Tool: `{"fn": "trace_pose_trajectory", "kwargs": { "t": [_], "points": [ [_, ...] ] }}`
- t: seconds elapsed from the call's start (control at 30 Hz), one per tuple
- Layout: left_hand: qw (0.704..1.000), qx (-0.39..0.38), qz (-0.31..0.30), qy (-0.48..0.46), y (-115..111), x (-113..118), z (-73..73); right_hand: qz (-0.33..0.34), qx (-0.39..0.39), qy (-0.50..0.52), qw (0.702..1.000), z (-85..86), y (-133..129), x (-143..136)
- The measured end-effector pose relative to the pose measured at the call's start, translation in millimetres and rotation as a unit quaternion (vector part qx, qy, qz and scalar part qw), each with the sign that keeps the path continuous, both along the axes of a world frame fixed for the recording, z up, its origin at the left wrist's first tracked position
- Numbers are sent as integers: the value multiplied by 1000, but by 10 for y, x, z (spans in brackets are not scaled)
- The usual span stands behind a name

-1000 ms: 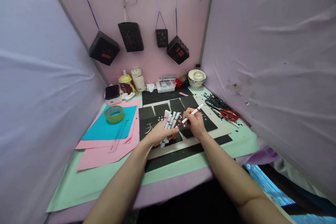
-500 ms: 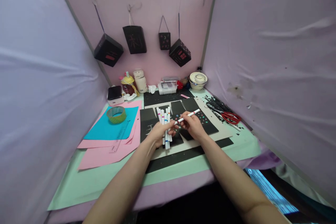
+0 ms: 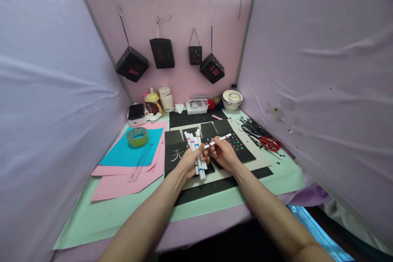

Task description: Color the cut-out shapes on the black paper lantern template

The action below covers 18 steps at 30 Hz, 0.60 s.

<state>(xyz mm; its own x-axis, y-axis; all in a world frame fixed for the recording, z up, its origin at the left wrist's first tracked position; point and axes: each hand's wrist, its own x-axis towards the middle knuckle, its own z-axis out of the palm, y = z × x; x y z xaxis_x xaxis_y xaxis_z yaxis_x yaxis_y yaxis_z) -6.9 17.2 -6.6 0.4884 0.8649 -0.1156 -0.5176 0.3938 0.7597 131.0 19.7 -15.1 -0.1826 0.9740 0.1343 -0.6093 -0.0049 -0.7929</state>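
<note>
My left hand [image 3: 190, 161] is closed round a bundle of white markers [image 3: 201, 168] with coloured bands, held roughly upright. Between the fingers of my right hand [image 3: 224, 152] is a single white marker with a red band [image 3: 226, 136], slanting up to the right. Its lower left end is close to my left thumb; whether they touch I cannot tell. Under both hands lies a black paper sheet [image 3: 245, 151] with cut-out shapes showing colours, and a white character at its left. The sheet rests on a pale board [image 3: 260, 163].
On the left, a tape roll [image 3: 138, 142] sits on blue paper [image 3: 118, 156], beside a clear ruler [image 3: 141, 163] and pink sheets [image 3: 123, 188]. Red-handled scissors [image 3: 270, 143] lie right among black scraps. Black paper boxes [image 3: 162, 53] hang at the back, above bottles, a clear case [image 3: 197, 107] and bowl [image 3: 232, 100].
The view has tipped up slightly, so the scene sits lower. The bundle has tilted, its tops leaning left. The single marker lies at a flatter slant, still in my right hand.
</note>
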Motion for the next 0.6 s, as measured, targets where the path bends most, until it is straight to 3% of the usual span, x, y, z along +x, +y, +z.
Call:
{"fn": "trace_pose_trajectory", "kwargs": {
  "t": [0.23, 0.43, 0.6],
  "points": [
    [1000, -21, 17, -12, 25, 28, -44, 1, 19, -15, 1000, -17, 10, 22],
    [984, -157, 27, -75, 94, -15, -59, -20, 35, -53, 998, 76, 26, 76],
    [974, -197, 30, -108, 113, -40, -57, -56, 39, -221, 973, 205, 74, 132]
  ]
}}
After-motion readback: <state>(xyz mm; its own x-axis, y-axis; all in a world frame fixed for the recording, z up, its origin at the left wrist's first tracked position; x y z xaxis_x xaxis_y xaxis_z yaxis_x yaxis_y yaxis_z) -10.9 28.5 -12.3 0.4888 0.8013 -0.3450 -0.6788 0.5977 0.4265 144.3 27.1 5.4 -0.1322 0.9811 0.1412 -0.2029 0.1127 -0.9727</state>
